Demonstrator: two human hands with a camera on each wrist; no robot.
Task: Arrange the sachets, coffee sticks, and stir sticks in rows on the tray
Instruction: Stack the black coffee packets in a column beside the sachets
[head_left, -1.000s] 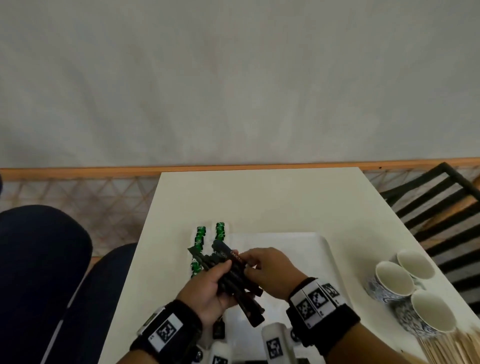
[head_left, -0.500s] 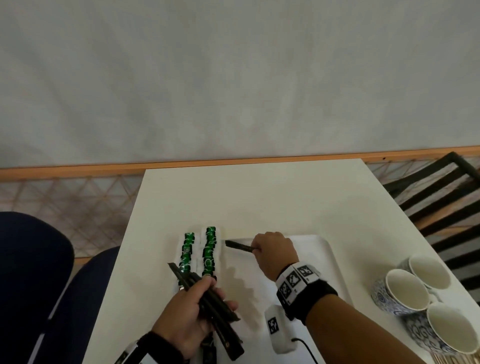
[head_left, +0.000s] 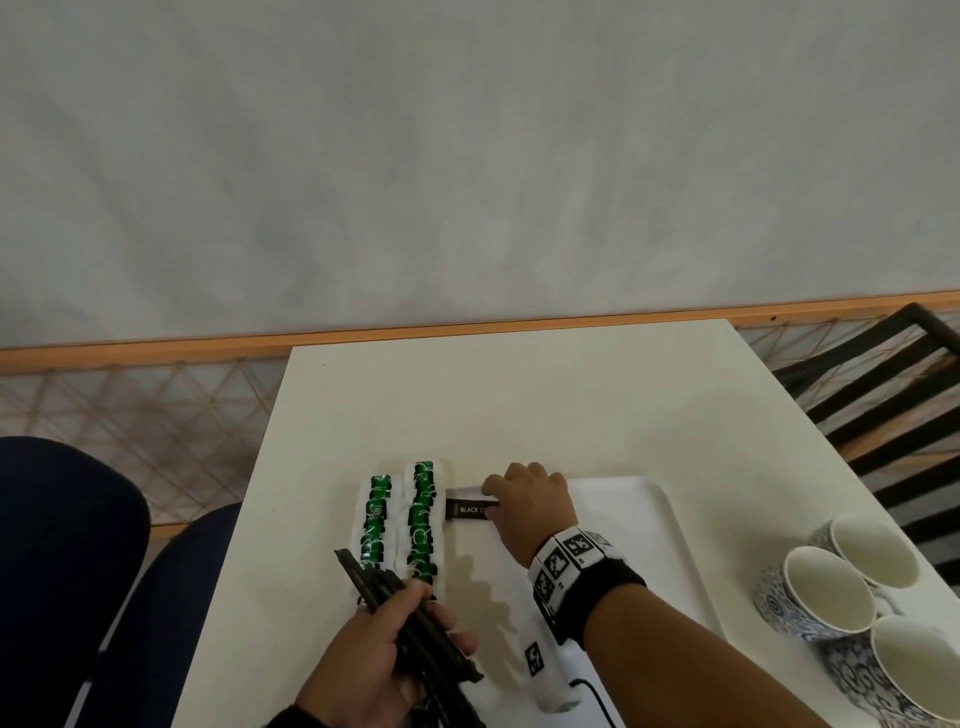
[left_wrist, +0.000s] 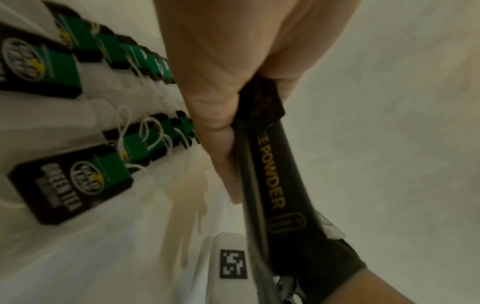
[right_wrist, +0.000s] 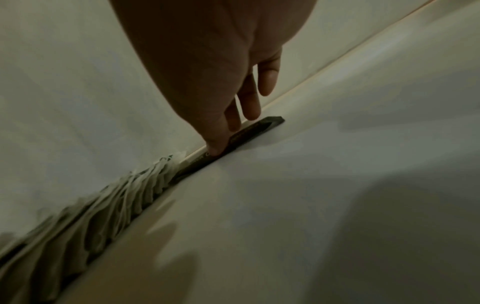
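Two rows of green-tagged tea sachets (head_left: 405, 519) lie along the left end of the white tray (head_left: 649, 519). My right hand (head_left: 498, 499) pinches one black coffee stick (head_left: 467, 509) lying flat at the tray's far edge, just right of the sachets. In the right wrist view the thumb (right_wrist: 215, 148) presses on this stick (right_wrist: 259, 125), with the fingers along its far side. My left hand (head_left: 415, 613) grips a bundle of black coffee sticks (head_left: 410, 618) near the sachets' front end; the same bundle (left_wrist: 272, 185) shows in the left wrist view.
Three patterned cups (head_left: 841, 587) stand on the table to the right of the tray. A white marker-tagged device (head_left: 540, 670) with a cable hangs from my right wrist. A dark blue chair (head_left: 62, 545) is on the left, a black slatted chair (head_left: 883, 405) on the right.
My right hand left the bundle with one coffee stick, carried it to the tray's far edge and laid it beside the sachets. My left hand drew back with the bundle.
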